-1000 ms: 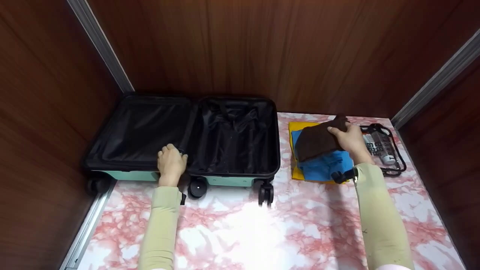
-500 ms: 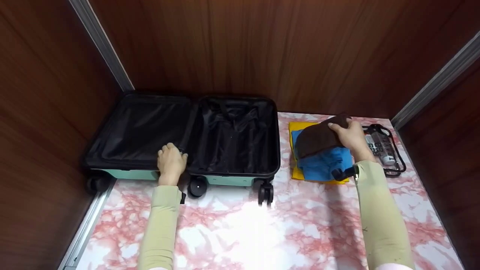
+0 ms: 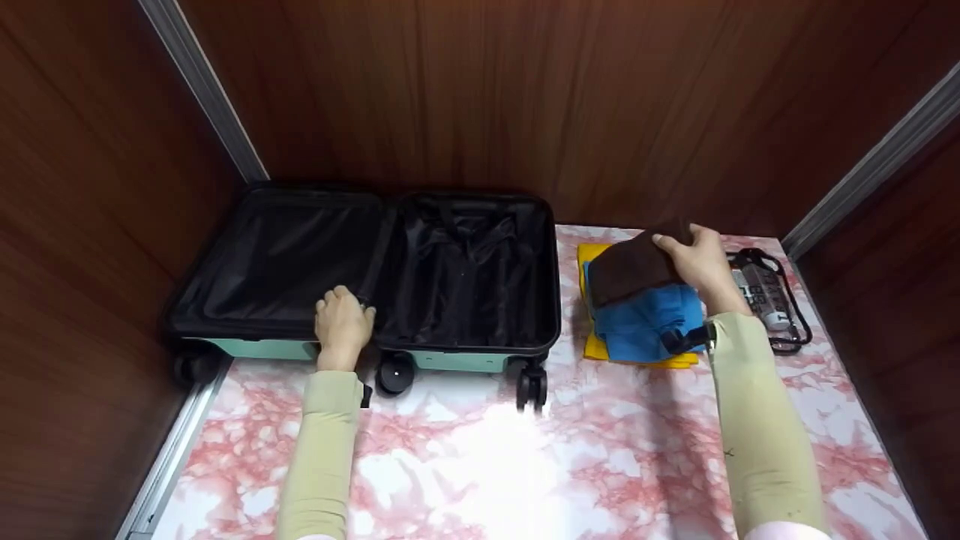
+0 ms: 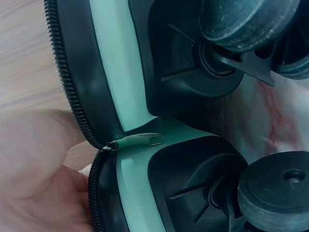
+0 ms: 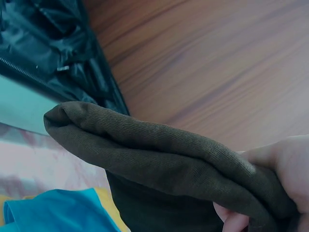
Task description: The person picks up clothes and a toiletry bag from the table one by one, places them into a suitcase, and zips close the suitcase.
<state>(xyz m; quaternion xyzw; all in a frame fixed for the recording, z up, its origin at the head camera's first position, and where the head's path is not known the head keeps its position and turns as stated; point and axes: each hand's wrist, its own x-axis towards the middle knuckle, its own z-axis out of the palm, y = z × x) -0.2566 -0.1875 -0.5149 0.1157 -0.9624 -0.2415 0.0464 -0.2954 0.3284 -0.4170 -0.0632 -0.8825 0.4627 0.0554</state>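
Note:
An open suitcase (image 3: 461, 277) with black lining and mint-green sides lies flat at the left. My left hand (image 3: 343, 324) grips its near rim by the joint between the two halves. There the left wrist view shows a zip pull (image 4: 140, 140), with the hand (image 4: 38, 164) at the black zip edge. My right hand (image 3: 703, 262) pinches the right end of a folded dark brown garment (image 3: 637, 270), thumb on top. In the right wrist view the garment (image 5: 145, 145) hangs in a thick fold. Below it are folded blue cloth (image 3: 649, 322) and yellow cloth (image 3: 595, 349).
Right of the cloths lies a clear pouch (image 3: 776, 300) with black edging and bottles inside. Wood-patterned walls (image 3: 480, 97) enclose the back and both sides. Suitcase wheels (image 3: 532, 386) stick out toward me over the pink-marbled surface (image 3: 465, 465).
My right hand has raised the brown garment slightly and moved it away from me, so more of the blue cloth shows. The left hand has stayed in place.

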